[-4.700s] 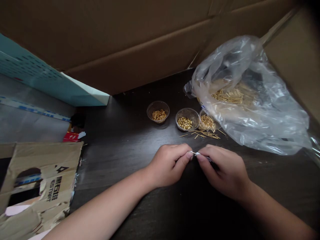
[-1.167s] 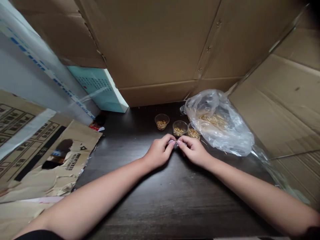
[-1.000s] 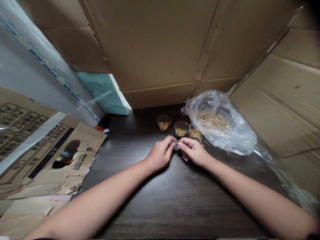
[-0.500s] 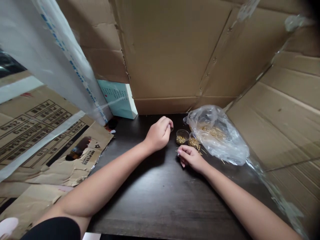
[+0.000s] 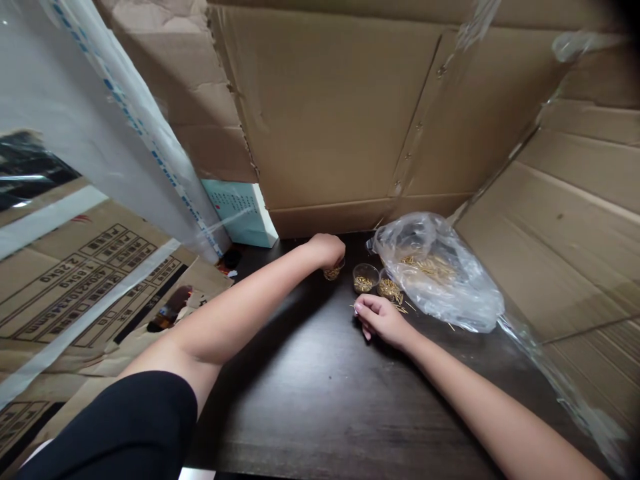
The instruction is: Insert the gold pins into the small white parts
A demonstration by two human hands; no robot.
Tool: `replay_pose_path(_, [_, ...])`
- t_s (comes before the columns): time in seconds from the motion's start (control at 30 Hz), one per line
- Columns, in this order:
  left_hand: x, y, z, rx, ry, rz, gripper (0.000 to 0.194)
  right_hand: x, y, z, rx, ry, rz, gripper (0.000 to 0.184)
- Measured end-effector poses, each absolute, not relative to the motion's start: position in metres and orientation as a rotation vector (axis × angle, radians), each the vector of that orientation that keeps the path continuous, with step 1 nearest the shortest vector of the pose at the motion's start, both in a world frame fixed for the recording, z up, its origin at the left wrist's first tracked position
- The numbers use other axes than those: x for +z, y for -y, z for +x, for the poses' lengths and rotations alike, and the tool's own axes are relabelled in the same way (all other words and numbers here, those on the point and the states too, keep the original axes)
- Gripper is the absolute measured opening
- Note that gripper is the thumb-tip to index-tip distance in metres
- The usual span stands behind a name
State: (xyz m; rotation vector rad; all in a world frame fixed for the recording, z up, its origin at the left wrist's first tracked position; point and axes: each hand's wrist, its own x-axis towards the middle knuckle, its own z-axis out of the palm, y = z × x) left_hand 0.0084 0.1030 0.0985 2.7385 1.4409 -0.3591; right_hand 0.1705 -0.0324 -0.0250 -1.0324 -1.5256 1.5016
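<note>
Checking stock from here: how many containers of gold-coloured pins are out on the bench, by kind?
Clear plastic cups: 3
Clear plastic bag: 1
Total: 4

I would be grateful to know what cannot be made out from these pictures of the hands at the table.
In the head view:
- The cup under the left hand: that hand hides its rim and part of its contents.
- Whatever the right hand's fingertips pinch: too small to tell.
- The pins in the bag: blurred by the plastic, so they cannot be counted.
</note>
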Motion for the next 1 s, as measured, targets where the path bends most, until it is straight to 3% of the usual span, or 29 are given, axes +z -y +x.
replay_pose_path(0.5, [0.1, -0.098, -0.003, -0.244, -1.514, 2.715, 0.013, -0.026, 0.03, 0.171, 1.484, 1.507, -1.01, 0.046])
replay_pose_path(0.77, [0.086, -0.09, -0.03, 0.368, -1.431, 2.554, 0.01, -0.025, 0.03, 0.171, 1.503, 1.472, -1.004, 0.048])
replay_pose_path(1.0, [0.073, -0.041, -0.031, 1.091, -1.352, 2.031, 0.033, -0.035, 0.026, 0.177, 1.571, 1.395, -0.905, 0.047])
